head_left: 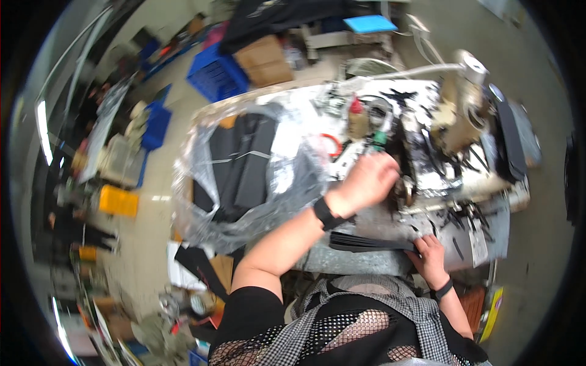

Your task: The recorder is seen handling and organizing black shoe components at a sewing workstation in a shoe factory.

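Observation:
My left hand [369,180] reaches over the table beside the sewing machine [458,131], blurred by motion, its fingers bent. What it holds, if anything, does not show. Close to the table's front edge, my right hand [429,259] grips the right end of a flat stack of thin black strips [366,243], which lies sideways before me. Left of my left forearm, a large clear plastic bag [287,207] lies open around black folded pieces [241,161] bound with white string.
Behind my left hand are a red-tipped bottle [358,125], a green object [379,140] and an orange-red ring [331,145]. Black scraps [467,219] litter the right side. A blue crate [217,73] and a cardboard box [264,61] stand beyond the table.

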The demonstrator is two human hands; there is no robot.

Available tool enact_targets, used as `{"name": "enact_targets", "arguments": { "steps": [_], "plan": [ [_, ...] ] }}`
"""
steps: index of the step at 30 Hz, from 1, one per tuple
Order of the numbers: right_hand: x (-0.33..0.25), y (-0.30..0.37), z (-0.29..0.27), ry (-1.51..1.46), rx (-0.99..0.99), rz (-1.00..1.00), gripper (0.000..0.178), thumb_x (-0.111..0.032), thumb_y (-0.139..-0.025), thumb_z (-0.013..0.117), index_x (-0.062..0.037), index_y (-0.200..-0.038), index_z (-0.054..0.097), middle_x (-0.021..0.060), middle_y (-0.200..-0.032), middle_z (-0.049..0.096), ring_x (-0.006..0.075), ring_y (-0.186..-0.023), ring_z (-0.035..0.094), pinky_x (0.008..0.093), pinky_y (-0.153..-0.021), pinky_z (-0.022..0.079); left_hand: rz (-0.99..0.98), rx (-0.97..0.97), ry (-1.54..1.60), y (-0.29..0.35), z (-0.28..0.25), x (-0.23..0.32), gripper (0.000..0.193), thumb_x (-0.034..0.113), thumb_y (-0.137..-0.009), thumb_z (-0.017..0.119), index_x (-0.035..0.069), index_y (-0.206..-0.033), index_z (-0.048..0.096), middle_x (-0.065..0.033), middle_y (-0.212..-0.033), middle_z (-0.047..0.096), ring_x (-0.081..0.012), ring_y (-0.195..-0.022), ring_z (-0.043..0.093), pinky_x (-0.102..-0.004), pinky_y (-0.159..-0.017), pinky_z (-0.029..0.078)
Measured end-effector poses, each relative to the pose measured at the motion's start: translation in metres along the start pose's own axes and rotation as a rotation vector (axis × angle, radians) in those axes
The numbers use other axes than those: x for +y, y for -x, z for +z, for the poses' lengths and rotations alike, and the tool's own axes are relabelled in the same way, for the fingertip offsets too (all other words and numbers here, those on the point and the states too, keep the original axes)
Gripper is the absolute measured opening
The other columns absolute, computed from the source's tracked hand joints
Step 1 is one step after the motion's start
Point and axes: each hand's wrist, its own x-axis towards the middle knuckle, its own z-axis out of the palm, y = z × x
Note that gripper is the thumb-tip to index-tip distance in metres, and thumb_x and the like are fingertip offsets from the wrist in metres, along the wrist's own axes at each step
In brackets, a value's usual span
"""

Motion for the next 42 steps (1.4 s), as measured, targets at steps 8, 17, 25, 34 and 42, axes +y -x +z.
{"name": "enact_targets", "arguments": {
  "steps": [8,17,25,34,42],
  "plan": [
    [-0.018,0.009,0.001,0.065,0.05,0.13,0.029,-0.011,-0.058,0.073,-0.0086,-0.08,0.054,0.0071,-0.075,0.048,0.0272,-0.072,0.049,0.0382,-0.062,0.043,-0.18,-0.056,-0.366,-0.066,-0.016,-0.077,0.02,0.01,-0.081,0.058,0.001,-0.099,0.062,-0.0196,-0.098,0.063,-0.034,-0.09,0.061,-0.0391,-0.082,0.049],
    [-0.008,0.006,0.001,-0.027,0.011,0.097,0.029,-0.013,-0.057,0.071,-0.01,-0.079,0.052,0.006,-0.075,0.048,0.0261,-0.072,0.049,0.0377,-0.062,0.043,-0.496,-0.435,-0.535,-0.132,0.037,-0.138,0.04,0.007,-0.078,0.05,0.005,-0.117,0.058,-0.0215,-0.118,0.057,-0.0332,-0.113,0.054,-0.0399,-0.096,0.043],
    [0.009,0.009,0.001,-0.082,-0.032,-0.052,0.022,-0.016,-0.064,0.066,-0.0116,-0.078,0.049,0.0046,-0.078,0.048,0.0231,-0.077,0.051,0.0353,-0.066,0.043,-0.274,-0.175,-0.528,-0.097,0.028,-0.091,0.021,0.007,-0.076,0.065,0.002,-0.096,0.064,-0.017,-0.085,0.066,-0.0309,-0.079,0.065,-0.0362,-0.073,0.051],
    [0.031,0.0,-0.018,-0.208,-0.097,-0.239,0.019,-0.017,-0.067,0.064,-0.0087,-0.078,0.052,0.0048,-0.078,0.054,0.023,-0.077,0.055,0.0351,-0.065,0.046,-0.092,-0.562,-0.057,0.058,0.07,0.089,0.054,0.021,-0.07,0.077,0.004,-0.114,0.049,-0.0121,-0.098,0.058,-0.0279,-0.088,0.06,-0.0357,-0.077,0.049],
    [0.043,-0.011,-0.036,-0.37,-0.246,-0.156,0.027,-0.023,-0.07,0.07,-0.0036,-0.081,0.055,0.012,-0.078,0.059,0.0315,-0.08,0.059,0.041,-0.068,0.047,-0.078,-0.558,-0.105,0.077,0.089,0.075,0.039,0.017,-0.081,0.065,0.005,-0.115,0.051,-0.0138,-0.09,0.062,-0.0326,-0.079,0.063,-0.0385,-0.068,0.051]
  ]
}}
